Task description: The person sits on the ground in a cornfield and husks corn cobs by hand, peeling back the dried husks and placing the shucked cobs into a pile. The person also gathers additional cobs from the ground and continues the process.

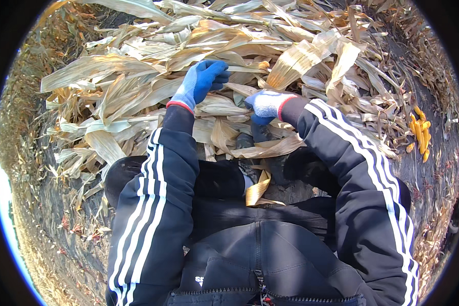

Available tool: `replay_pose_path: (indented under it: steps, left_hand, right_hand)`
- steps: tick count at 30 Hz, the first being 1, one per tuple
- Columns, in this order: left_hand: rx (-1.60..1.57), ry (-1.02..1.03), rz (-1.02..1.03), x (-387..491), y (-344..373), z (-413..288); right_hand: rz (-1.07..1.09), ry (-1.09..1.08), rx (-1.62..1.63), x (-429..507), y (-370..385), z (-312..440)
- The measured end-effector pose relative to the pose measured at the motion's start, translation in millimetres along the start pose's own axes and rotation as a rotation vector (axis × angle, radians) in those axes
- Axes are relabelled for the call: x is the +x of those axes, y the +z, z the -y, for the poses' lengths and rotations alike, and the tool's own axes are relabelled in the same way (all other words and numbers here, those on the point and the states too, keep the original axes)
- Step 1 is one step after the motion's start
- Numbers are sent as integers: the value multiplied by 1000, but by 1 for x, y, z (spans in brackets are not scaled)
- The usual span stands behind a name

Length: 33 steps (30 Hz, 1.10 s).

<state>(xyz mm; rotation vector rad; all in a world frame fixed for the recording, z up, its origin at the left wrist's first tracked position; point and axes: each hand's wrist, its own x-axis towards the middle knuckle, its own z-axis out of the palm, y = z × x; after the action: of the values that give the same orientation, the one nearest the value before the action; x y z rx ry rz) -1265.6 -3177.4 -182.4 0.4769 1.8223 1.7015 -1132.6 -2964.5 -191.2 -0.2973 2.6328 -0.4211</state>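
Note:
A large heap of dry corn stalks and leaves [137, 82] lies across the ground before me. Over its middle is my left hand [204, 82], in a blue-and-white knit glove with a red cuff. Its fingers are bent beside a pale corn stalk [246, 69]; whether they grip it is unclear. My right hand [269, 105], gloved alike, is lower and to the right, fingers curled and close to dry corn husks [222, 105]. What lies inside that curl is hidden. Broad dry leaves [269, 148] cross just below the right hand, over my shoes.
Several husked yellow corn ears [420, 132] lie in a small pile on the bare soil [440, 168] at right. My bent knees [124, 176] border the heap. A curled strip of husk [259, 189] rests between my legs. Standing dry plants [34, 76] rise at far left.

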Motion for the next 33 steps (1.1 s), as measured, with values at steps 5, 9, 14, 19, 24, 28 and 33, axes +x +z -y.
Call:
replay_pose_path:
  steps: [5,9,14,19,24,28,33]
  left_hand:
    - [821,-166,-246,-40,-24,50]
    - [980,-187,-717,-37,-30,95]
    - [1100,-464,-668,-5,-23,99]
    - [981,-621,-769,10,-11,97]
    - [940,-652,-712,-2,-2,134]
    - [521,-478,-1069,-26,2,126]
    - [372,164,-1152,-29,78,43]
  right_hand:
    - [-177,308,-179,32,78,40]
    - [-316,271,-72,30,96,33]
    - [-61,221,165,44,71,-5]
    - [-61,78,198,39,67,-15]
    - [-77,42,128,-12,84,-11]
    - [-195,41,236,-27,94,-11]
    - [-151,32,208,-22,108,-26]
